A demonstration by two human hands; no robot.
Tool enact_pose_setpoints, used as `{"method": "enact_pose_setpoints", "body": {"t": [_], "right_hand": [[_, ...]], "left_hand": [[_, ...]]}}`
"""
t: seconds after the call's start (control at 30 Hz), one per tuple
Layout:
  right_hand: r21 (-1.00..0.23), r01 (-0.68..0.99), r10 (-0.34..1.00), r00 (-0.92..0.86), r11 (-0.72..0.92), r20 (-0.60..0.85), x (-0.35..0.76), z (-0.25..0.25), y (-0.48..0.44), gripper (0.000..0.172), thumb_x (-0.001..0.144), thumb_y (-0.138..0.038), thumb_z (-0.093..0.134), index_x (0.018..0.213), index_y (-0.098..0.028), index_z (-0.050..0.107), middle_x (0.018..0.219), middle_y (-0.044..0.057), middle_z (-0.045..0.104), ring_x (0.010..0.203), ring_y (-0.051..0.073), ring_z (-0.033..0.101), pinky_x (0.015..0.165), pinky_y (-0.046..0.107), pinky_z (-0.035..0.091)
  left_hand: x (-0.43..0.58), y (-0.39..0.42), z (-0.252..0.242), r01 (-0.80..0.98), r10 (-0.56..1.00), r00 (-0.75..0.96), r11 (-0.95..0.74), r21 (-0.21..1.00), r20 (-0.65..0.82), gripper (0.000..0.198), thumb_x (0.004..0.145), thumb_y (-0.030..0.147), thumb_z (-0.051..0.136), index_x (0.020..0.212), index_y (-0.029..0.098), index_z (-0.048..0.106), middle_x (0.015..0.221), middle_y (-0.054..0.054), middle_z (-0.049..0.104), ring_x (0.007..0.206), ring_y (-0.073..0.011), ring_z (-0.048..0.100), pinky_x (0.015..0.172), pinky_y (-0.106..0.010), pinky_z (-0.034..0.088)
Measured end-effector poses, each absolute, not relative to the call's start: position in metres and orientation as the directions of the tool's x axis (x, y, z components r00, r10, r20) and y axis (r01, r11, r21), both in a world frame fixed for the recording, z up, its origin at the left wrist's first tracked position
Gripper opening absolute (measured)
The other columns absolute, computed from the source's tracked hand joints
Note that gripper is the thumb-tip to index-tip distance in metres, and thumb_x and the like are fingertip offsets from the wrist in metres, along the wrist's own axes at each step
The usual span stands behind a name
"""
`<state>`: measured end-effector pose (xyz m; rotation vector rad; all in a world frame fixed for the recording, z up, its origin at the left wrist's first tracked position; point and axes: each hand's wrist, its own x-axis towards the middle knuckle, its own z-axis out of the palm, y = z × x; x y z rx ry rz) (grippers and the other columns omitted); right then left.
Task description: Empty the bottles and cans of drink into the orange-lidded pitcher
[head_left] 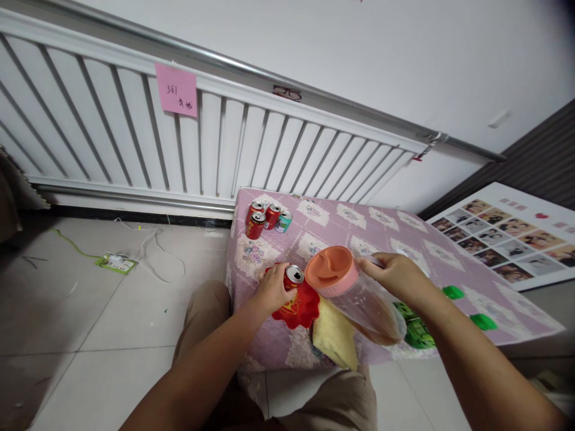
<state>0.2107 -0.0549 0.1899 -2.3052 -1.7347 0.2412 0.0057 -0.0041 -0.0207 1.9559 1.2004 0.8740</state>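
Observation:
My left hand is wrapped round a red can with an open top, over a red scalloped tray. In my right hand is the handle of a clear plastic pitcher with a pink lid. The pitcher is tilted, its lid toward the can and brownish contents near its base. A folded yellow cloth lies between the tray and the pitcher, at the table's front edge.
Several cans stand at the table's back left. Green packages and green lids lie to the right on the floral tablecloth. A radiator runs behind; a photo board leans at right.

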Motion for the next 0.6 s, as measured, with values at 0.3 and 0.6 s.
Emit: {"method": "enact_pose_setpoints", "body": {"t": [0.3, 0.6], "right_hand": [[-0.281, 0.92, 0.958, 0.288, -0.272, 0.016, 0.2102, 0.1911, -0.0549, 0.051, 0.072, -0.068, 0.052, 0.05, -0.023, 0.039, 0.049, -0.004, 0.034, 0.049, 0.011, 0.033, 0.048, 0.029, 0.026], [-0.288, 0.925, 0.963, 0.267, -0.249, 0.024, 0.2095, 0.1916, -0.054, 0.051, 0.072, -0.067, 0.052, 0.05, -0.023, 0.037, 0.049, -0.004, 0.032, 0.048, 0.011, 0.033, 0.047, 0.028, 0.026]], "left_hand": [[0.005, -0.0041, -0.0205, 0.467, 0.917, 0.356, -0.342, 0.815, 0.18, 0.065, 0.072, 0.023, 0.075, 0.132, 0.026, 0.049, 0.136, -0.011, 0.06, 0.128, -0.032, 0.054, 0.112, -0.051, 0.034], [0.0058, -0.0042, -0.0224, 0.478, 0.917, 0.344, -0.355, 0.804, 0.2, 0.064, 0.073, 0.025, 0.076, 0.131, 0.025, 0.049, 0.135, -0.011, 0.061, 0.126, -0.0323, 0.055, 0.11, -0.051, 0.035]]}}
